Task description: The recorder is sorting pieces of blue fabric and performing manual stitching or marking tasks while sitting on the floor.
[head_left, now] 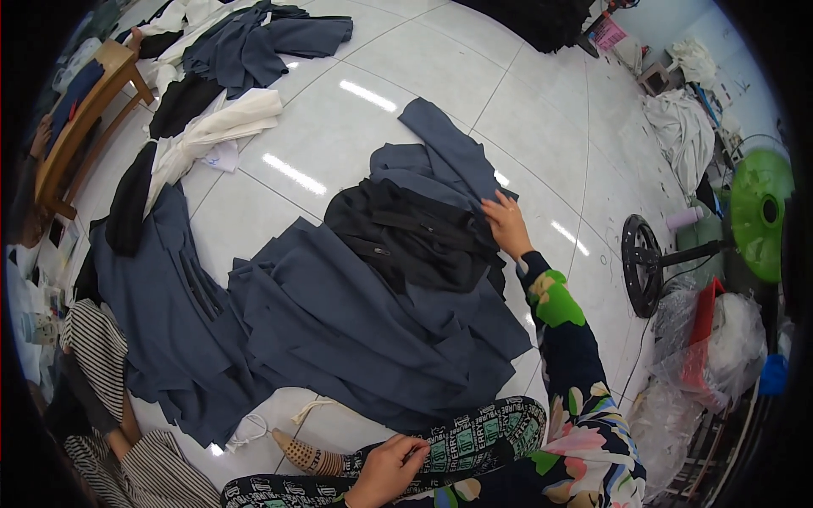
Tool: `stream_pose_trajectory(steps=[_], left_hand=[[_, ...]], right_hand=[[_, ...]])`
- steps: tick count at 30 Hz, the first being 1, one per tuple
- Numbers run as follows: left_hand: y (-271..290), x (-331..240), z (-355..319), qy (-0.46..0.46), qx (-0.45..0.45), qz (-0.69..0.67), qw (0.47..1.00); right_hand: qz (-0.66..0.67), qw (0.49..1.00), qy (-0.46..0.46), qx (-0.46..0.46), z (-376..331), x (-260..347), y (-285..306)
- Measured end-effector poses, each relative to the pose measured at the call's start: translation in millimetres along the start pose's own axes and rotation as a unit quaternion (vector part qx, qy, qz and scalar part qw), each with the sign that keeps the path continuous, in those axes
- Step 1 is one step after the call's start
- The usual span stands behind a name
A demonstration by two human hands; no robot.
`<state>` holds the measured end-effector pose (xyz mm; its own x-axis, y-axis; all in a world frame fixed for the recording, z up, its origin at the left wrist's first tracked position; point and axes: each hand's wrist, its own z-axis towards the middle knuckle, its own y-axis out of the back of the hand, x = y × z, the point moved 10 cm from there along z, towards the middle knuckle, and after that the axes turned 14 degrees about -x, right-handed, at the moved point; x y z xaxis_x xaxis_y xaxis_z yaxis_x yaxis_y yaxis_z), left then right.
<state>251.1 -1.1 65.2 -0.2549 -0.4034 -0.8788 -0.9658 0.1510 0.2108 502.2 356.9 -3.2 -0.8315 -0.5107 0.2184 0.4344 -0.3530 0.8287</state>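
Observation:
My right hand (506, 225) reaches forward over the right edge of a dark garment pile, its fingers apart and their tips touching blue-grey cloth pieces (445, 148). Just left of it lies a crumpled black garment (406, 224) with zippers. Beneath that spreads a wide stack of blue-grey fabric (364, 330) on the tiled floor. Close to my body, my left hand (391, 470) rests over my patterned trouser leg with its fingers curled together. Whatever those fingers may hold is hidden.
More blue-grey cloth (174, 313) lies at the left, beside a person in striped trousers (97, 343). A wooden bench (89, 118) stands farther back. At the right are a green fan (766, 212), its black round base (641, 264) and plastic bags (732, 343).

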Motion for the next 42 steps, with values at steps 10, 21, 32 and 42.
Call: stream_pose_trajectory(steps=[10,21,32,42], left_hand=[[-6.8,6.5,-4.7,0.018,0.016,-0.009,1.0],[-6.1,2.6,-6.0,-0.089,-0.009,-0.038,0.995],[-4.1,-1.8,-5.2,-0.02,0.011,-0.018,1.0],[0.3,10.7,-5.6,-0.02,-0.012,-0.016,1.0]], right_hand=[[0.038,0.992,-0.12,-0.017,78.2,-18.6,-47.0],[-0.053,0.971,-0.22,-0.074,80.4,-46.9,-41.9],[-0.041,0.992,-0.036,0.115,27.5,-12.2,-9.6],[-0.003,0.979,-0.195,0.051,81.4,27.9,-81.0]])
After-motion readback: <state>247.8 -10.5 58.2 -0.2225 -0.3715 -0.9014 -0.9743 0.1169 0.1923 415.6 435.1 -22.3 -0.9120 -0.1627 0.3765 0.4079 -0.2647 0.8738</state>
